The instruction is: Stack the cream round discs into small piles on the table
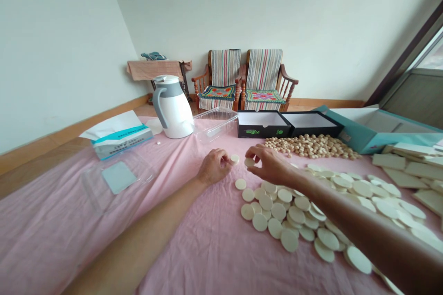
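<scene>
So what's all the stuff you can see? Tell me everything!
pink cloth: 1, pink, front
loose discs: many, cream, front right
boards: several, cream, right edge
beads: many, light brown, before the black boxes
black boxes: 2, black, white inside, back
teal box: 1, teal, back right
clear tray: 1, see-through, beside the jug
jug: 1, white and grey, back left
tissue pack: 1, white and blue, left
clear container: 1, see-through, before the tissues
chairs: 2, brown, striped covers, far back
covered stand: 1, pinkish cover, behind the jug
left hand: 1, bare, holding a cream disc
right hand: 1, bare, holding another
</scene>
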{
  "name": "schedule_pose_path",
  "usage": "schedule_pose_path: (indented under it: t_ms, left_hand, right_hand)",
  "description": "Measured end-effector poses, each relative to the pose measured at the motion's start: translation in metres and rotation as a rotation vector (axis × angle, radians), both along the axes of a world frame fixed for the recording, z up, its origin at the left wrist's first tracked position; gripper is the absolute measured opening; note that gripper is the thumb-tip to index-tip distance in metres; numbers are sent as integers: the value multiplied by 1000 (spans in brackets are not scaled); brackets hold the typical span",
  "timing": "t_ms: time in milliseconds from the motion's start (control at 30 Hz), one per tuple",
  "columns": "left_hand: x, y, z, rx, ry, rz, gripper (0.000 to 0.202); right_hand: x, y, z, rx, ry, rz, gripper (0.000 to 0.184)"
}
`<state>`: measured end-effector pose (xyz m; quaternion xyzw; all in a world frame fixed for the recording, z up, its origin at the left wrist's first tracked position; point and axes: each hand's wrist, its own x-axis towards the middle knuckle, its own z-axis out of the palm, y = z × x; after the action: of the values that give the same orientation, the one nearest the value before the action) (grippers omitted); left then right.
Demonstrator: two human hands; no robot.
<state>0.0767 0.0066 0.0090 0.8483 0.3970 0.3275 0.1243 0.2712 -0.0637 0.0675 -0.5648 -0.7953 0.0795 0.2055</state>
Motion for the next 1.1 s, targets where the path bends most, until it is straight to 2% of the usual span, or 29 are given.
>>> schedule_pose_path:
  t_ms: [200, 433, 600, 700, 767, 900, 1100]
  left_hand:
    - [-5, 8, -5, -100, -71, 64, 16]
    - [-5, 9, -5, -121, -89, 78, 17]
    - [-5, 8, -6, -114, -90, 76, 17]
    - [-4, 8, -7, -107, -92, 80, 17]
    - [-3, 9, -7, -101, -94, 86, 17]
    - [-3, 9, -7, -80, -93, 88, 17]
    - [-3, 7, -5, -40, -72, 61, 18]
  right_hand:
    - [-25, 41, -18, 44, -26, -49, 20]
    - [-32, 51, -24, 7, -69, -45, 21]
    - [-25, 40, -17, 20, -9, -52, 24]
    - [-21, 20, -12, -85, -24, 54, 14]
    - [-22, 5, -12, -163, -73, 131, 16]
    - [-33, -16, -17, -180, -169, 109, 20]
    - [-34, -11, -19, -125, -129, 84, 17]
